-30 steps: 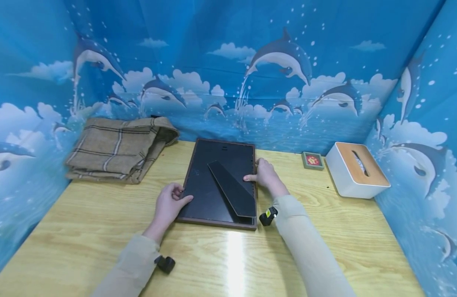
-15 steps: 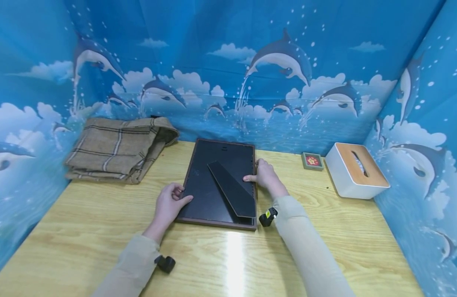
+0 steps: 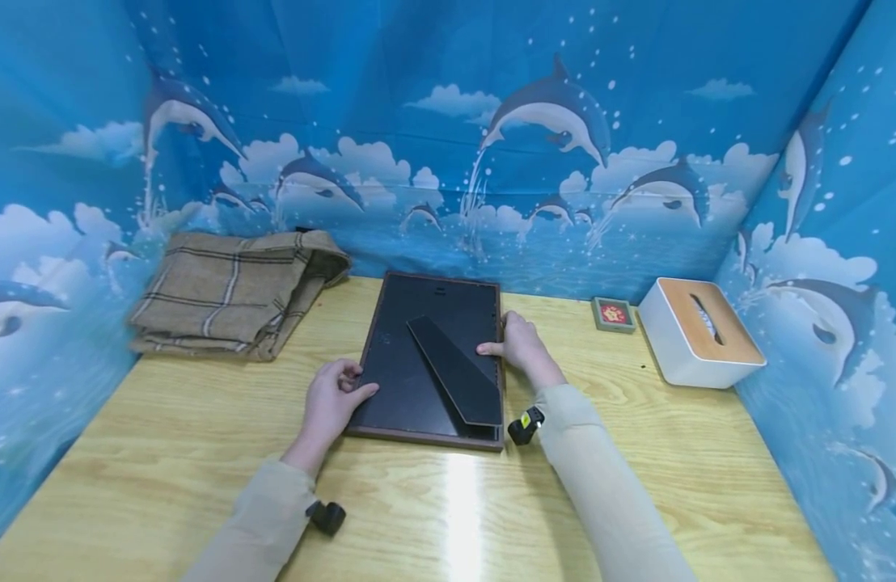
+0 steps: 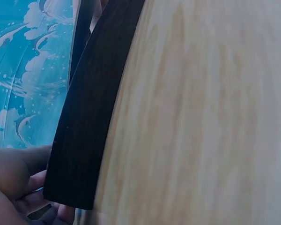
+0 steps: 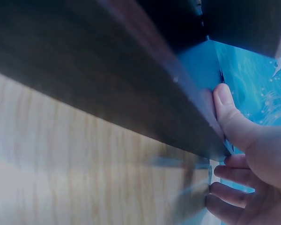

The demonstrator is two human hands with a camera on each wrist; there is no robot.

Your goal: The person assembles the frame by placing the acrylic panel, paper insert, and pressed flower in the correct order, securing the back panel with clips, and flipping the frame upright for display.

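Observation:
A dark picture frame (image 3: 397,356) lies back side up on the wooden table, its brown rim around a black back panel. The black easel stand (image 3: 458,376) slants across that panel, its wide lower end lifted a little. My left hand (image 3: 330,396) grips the frame's lower left side, thumb on the back panel and fingers curled at the edge. At the right side, my right hand (image 3: 521,339) holds the edge with its thumb over the top. In the right wrist view, the fingers (image 5: 232,176) reach low along the frame's dark side (image 5: 107,79).
A folded brown plaid cloth (image 3: 222,291) lies at the back left. A small green-rimmed square box (image 3: 612,314) with a red centre and a white tissue box (image 3: 681,339) with a wooden lid stand at the back right. A blue dolphin curtain (image 3: 419,105) hangs behind the table (image 3: 390,517).

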